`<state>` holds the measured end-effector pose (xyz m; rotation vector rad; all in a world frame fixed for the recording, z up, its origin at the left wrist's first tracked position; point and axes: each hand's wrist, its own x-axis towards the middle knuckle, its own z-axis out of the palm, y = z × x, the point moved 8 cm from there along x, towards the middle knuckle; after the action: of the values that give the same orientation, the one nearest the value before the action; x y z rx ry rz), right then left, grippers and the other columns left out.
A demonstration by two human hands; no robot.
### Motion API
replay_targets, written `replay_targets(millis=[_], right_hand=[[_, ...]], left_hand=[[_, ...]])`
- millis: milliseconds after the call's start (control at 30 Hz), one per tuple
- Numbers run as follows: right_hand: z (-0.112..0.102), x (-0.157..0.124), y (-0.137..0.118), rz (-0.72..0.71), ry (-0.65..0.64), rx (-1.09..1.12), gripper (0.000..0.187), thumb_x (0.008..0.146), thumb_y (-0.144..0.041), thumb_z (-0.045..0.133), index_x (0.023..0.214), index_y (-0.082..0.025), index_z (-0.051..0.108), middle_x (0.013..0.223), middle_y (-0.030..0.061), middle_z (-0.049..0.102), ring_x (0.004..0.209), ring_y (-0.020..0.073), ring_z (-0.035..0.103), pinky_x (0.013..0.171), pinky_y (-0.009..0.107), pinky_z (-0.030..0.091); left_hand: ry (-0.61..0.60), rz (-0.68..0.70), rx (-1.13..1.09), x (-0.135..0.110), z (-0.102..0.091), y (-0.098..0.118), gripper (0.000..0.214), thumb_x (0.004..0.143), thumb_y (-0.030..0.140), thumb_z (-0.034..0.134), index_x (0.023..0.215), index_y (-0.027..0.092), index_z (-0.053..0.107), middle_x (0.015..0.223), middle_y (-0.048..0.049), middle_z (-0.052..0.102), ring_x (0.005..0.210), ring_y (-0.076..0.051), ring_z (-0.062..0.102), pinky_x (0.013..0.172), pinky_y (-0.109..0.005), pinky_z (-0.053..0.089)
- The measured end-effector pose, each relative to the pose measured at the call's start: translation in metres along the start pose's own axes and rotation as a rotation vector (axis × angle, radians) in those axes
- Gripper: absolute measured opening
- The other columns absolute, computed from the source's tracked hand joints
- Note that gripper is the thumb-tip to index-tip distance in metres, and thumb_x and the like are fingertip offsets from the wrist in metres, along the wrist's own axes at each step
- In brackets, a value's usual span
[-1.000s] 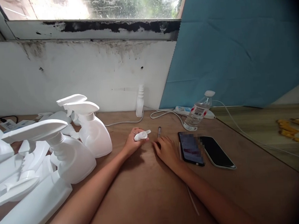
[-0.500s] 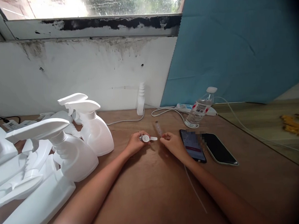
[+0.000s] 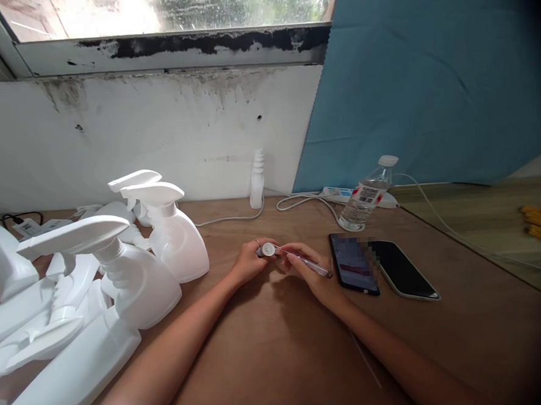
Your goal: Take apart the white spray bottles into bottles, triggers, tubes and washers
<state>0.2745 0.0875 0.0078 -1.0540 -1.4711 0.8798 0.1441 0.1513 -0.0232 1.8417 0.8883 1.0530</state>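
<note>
My left hand (image 3: pixel 250 260) is closed around a small white plastic part with a round, ringed end (image 3: pixel 268 249). Its grey side shows by the thumb and ring finger. Close on its right, my right hand (image 3: pixel 308 266) pinches a slim clear-handled tool (image 3: pixel 314 265). The handle slants down to the right over the hand and ends in a dark tip. A thin shaft points from it toward the white part; whether they touch I cannot tell. My fingertips partly hide the gap between the two.
White spray bottles (image 3: pixel 150 289) crowd the left side. Two phones, one black-framed (image 3: pixel 353 264) and one pale-edged (image 3: pixel 407 270), lie right of my hands. Behind them stand a tilted water bottle (image 3: pixel 362 203) and a ribbed white bottle (image 3: pixel 257 188). A white cable (image 3: pixel 230 219) runs along the back.
My right hand has moved in against the left hand. The clear-handled tool has swung from nearly upright to slanting back over the right hand, its shaft toward the white part.
</note>
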Motion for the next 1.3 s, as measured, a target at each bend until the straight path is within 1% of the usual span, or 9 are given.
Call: replay_targets(millis=[167,333,500,633,733,833,967,1100,1300], right_hand=[[0.001,-0.006,-0.004,-0.072,0.011,-0.13,0.016,0.089,-0.03,0.055,0.097,-0.019,0.064,0.085,0.0042,0.069,0.075,0.0153,0.065,0.07,0.026,0.052],[0.006,-0.011,-0.013,-0.216,0.001,-0.308,0.013,0.089,-0.021,0.052,0.094,-0.02,0.064,0.088,0.0035,0.069,0.077,0.0144,0.066,0.07,0.025,0.051],[0.014,-0.014,-0.024,-0.375,-0.001,-0.459,0.017,0.088,-0.015,0.053,0.101,-0.021,0.063,0.091,0.0035,0.068,0.079,0.0141,0.064,0.074,0.026,0.05],[0.017,-0.017,-0.027,-0.385,0.006,-0.514,0.019,0.09,-0.015,0.049,0.103,-0.022,0.062,0.09,0.0036,0.067,0.076,0.014,0.062,0.071,0.026,0.049],[0.019,-0.018,-0.026,-0.343,0.012,-0.572,0.018,0.09,-0.017,0.048,0.1,-0.022,0.061,0.086,0.0032,0.066,0.071,0.0144,0.061,0.068,0.026,0.047],[0.021,-0.017,-0.026,-0.331,-0.013,-0.608,0.016,0.089,-0.017,0.047,0.097,-0.022,0.06,0.083,0.003,0.064,0.068,0.0149,0.059,0.066,0.027,0.045],[0.017,-0.01,-0.026,-0.292,-0.021,-0.551,0.012,0.087,-0.016,0.047,0.086,-0.021,0.058,0.076,0.0014,0.06,0.066,0.0141,0.056,0.064,0.026,0.042],[0.007,-0.004,-0.023,-0.208,-0.007,-0.453,0.016,0.086,-0.017,0.044,0.077,-0.021,0.058,0.069,-0.0009,0.058,0.063,0.0132,0.054,0.062,0.026,0.041],[-0.002,-0.003,-0.017,-0.187,0.023,-0.168,0.019,0.085,-0.019,0.045,0.073,-0.021,0.06,0.076,0.0012,0.065,0.077,0.0164,0.06,0.074,0.029,0.045]], left_hand=[[-0.008,-0.054,0.071,0.001,0.001,-0.006,0.046,0.069,0.028,0.075,0.112,0.016,0.065,0.097,-0.0049,0.072,0.083,-0.017,0.065,0.075,-0.025,0.049],[-0.014,-0.024,0.087,0.001,0.001,-0.003,0.021,0.073,0.022,0.07,0.093,0.014,0.072,0.093,-0.006,0.073,0.085,-0.018,0.066,0.078,-0.026,0.049],[-0.009,0.081,0.128,0.0,0.001,0.006,0.022,0.077,0.018,0.066,0.099,0.014,0.071,0.098,-0.0074,0.071,0.091,-0.019,0.065,0.082,-0.028,0.048],[-0.007,0.148,0.177,-0.003,0.002,0.011,0.031,0.08,0.017,0.063,0.111,0.016,0.066,0.106,-0.0069,0.069,0.1,-0.02,0.062,0.089,-0.029,0.046],[-0.015,0.177,0.206,-0.006,0.003,0.013,0.039,0.08,0.019,0.062,0.119,0.019,0.059,0.107,-0.0056,0.067,0.097,-0.019,0.06,0.086,-0.029,0.046],[-0.014,0.204,0.236,-0.007,0.003,0.014,0.034,0.081,0.021,0.062,0.115,0.019,0.058,0.104,-0.0054,0.065,0.095,-0.019,0.059,0.083,-0.029,0.046],[-0.044,0.299,0.318,-0.008,0.008,0.019,0.019,0.086,0.021,0.057,0.105,0.019,0.061,0.099,-0.0065,0.066,0.094,-0.02,0.057,0.085,-0.031,0.045],[-0.088,0.376,0.352,-0.01,0.013,0.024,0.018,0.09,0.021,0.054,0.105,0.017,0.062,0.097,-0.0072,0.067,0.091,-0.02,0.054,0.084,-0.031,0.043],[-0.114,0.395,0.298,-0.013,0.013,0.031,0.015,0.089,0.023,0.055,0.1,0.017,0.063,0.093,-0.0065,0.066,0.084,-0.018,0.052,0.08,-0.03,0.042]])
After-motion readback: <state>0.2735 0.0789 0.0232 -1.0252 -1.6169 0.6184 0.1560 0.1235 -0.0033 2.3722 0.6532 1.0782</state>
